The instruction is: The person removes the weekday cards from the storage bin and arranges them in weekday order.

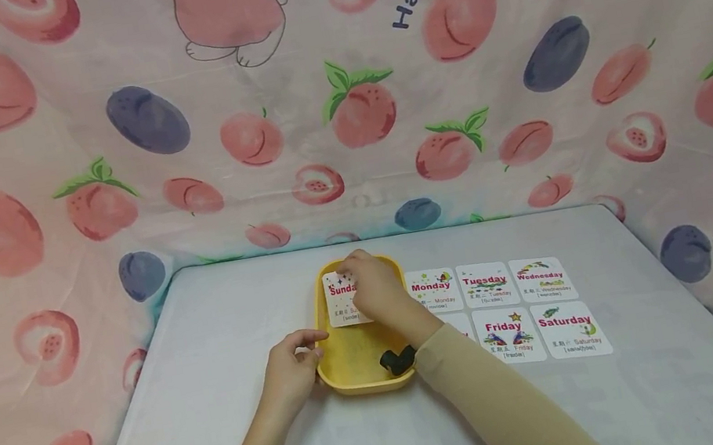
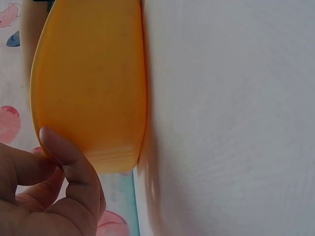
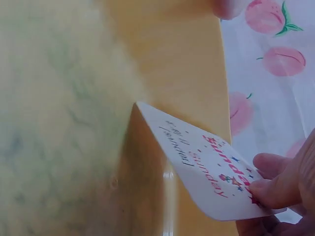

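Observation:
In the head view, my right hand (image 1: pixel 379 290) is over the far end of a yellow tray (image 1: pixel 358 353). It pinches a white card printed "Sunday" (image 1: pixel 343 308) near its top edge. The right wrist view shows this card (image 3: pixel 197 167) tilted inside the tray, its lower corner close to the tray's inner surface. Thumb and fingers of the right hand (image 3: pixel 285 187) grip the other end. My left hand (image 1: pixel 292 369) holds the tray's left rim, with the fingers curled at the edge. From the left wrist, the tray's outer wall (image 2: pixel 93 88) shows beside the left hand (image 2: pixel 59 187).
Right of the tray, cards lie in two rows on the white table (image 1: pixel 168 415): Monday (image 1: pixel 431 290), Tuesday (image 1: pixel 486 285) and Wednesday (image 1: pixel 543 279) behind, Friday (image 1: pixel 508 336) and Saturday (image 1: pixel 574 329) in front. Another front card is partly covered by the right arm. Fruit-printed cloth (image 1: pixel 297 209) hangs behind.

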`<move>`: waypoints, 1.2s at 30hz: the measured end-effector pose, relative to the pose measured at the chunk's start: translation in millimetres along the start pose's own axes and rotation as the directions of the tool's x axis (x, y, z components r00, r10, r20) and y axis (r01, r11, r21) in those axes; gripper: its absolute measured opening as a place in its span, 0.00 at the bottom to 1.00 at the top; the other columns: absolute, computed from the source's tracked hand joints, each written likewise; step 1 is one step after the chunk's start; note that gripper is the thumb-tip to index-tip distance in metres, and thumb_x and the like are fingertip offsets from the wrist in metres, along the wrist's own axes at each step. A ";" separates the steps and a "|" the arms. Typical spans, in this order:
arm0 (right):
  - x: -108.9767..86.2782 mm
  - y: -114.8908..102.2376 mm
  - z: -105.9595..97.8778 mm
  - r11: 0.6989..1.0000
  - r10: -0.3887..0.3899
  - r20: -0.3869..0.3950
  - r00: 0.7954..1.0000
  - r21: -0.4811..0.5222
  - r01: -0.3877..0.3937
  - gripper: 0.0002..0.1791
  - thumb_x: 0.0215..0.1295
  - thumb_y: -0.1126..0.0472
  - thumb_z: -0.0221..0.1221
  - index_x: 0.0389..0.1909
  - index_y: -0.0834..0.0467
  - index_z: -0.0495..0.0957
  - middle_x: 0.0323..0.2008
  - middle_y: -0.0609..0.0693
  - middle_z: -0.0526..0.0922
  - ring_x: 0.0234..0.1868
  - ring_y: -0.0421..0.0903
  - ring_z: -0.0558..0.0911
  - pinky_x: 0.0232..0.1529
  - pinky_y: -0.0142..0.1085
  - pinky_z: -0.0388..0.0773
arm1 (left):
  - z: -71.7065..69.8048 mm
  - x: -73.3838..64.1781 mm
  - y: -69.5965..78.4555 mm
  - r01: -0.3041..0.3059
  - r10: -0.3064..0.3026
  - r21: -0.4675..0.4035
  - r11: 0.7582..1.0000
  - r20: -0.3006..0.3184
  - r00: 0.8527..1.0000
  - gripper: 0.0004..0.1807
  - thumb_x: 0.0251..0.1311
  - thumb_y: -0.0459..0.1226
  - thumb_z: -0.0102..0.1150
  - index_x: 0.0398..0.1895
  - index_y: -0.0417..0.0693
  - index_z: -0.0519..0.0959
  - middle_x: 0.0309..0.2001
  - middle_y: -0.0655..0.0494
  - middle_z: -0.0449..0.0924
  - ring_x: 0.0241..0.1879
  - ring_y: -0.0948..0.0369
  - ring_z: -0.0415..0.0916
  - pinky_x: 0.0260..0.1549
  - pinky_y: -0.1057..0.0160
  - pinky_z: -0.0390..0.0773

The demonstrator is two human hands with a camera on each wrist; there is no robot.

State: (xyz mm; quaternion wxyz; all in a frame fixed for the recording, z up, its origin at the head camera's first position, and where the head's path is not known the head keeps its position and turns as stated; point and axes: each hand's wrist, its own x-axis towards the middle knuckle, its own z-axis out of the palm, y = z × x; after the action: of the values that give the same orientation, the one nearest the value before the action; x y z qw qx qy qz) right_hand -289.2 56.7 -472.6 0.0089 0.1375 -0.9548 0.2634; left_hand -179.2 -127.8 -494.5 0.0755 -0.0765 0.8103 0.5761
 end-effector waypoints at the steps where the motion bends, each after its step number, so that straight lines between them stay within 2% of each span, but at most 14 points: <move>1: -0.3 -0.1 -0.5 1.000 0.004 -0.005 1.000 0.011 -0.004 0.31 0.59 0.78 0.63 0.63 0.54 0.85 0.64 0.49 0.81 0.62 0.47 0.83 0.70 0.42 0.81 | 0.0 0.4 -0.1 0.004 -0.004 -0.001 1.000 -0.001 1.000 0.14 0.74 0.27 0.58 0.56 0.43 0.86 0.50 0.48 0.73 0.24 0.60 0.75 0.23 0.65 0.79; 8: -3.9 -3.5 -6.5 0.994 0.035 -0.052 0.998 0.109 -0.029 0.24 0.68 0.76 0.58 0.59 0.54 0.87 0.64 0.46 0.82 0.67 0.48 0.82 0.74 0.45 0.78 | 0.7 1.3 0.7 0.008 -0.008 0.005 1.000 -0.002 1.000 0.14 0.73 0.27 0.58 0.56 0.43 0.86 0.50 0.48 0.73 0.26 0.59 0.75 0.24 0.65 0.79; 12: -6.4 -6.5 -11.7 0.988 0.025 -0.092 0.995 0.155 -0.010 0.22 0.71 0.75 0.56 0.57 0.55 0.88 0.63 0.46 0.84 0.68 0.48 0.82 0.75 0.45 0.77 | 0.8 0.7 1.5 0.005 -0.005 0.012 1.000 0.000 1.000 0.14 0.73 0.27 0.58 0.56 0.43 0.86 0.49 0.48 0.73 0.26 0.59 0.75 0.24 0.65 0.79; 18: -11.7 -10.3 -20.9 0.975 0.007 -0.141 0.990 0.220 0.024 0.20 0.71 0.75 0.57 0.56 0.57 0.89 0.62 0.47 0.85 0.67 0.49 0.83 0.72 0.46 0.80 | 0.5 0.3 3.3 0.004 -0.003 0.023 1.000 -0.004 1.000 0.14 0.73 0.27 0.58 0.57 0.42 0.86 0.49 0.48 0.73 0.26 0.59 0.75 0.23 0.66 0.77; 27: -28.3 -15.1 -40.0 0.954 0.051 -0.143 0.988 0.300 -0.006 0.20 0.75 0.74 0.56 0.56 0.54 0.89 0.63 0.44 0.84 0.71 0.48 0.80 0.74 0.47 0.77 | 0.1 -1.3 5.0 0.015 -0.015 0.031 0.999 -0.004 1.000 0.14 0.74 0.27 0.58 0.57 0.44 0.86 0.50 0.47 0.73 0.27 0.58 0.75 0.25 0.65 0.79; 36: -50.2 -6.0 -51.8 0.940 0.049 -0.163 0.985 0.340 0.009 0.18 0.75 0.73 0.58 0.54 0.53 0.89 0.61 0.41 0.84 0.68 0.47 0.82 0.72 0.48 0.79 | 0.4 -1.6 4.3 0.009 -0.009 0.026 1.000 -0.002 1.000 0.14 0.73 0.27 0.58 0.56 0.44 0.86 0.50 0.47 0.72 0.26 0.58 0.75 0.25 0.66 0.78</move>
State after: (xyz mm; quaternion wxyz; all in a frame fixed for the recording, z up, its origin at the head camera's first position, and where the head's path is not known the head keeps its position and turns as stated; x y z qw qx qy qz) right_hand -242.2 90.8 -429.5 0.0635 0.1044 -0.8922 0.4348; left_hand -178.5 -126.0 -490.4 0.0785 -0.0796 0.8175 0.5649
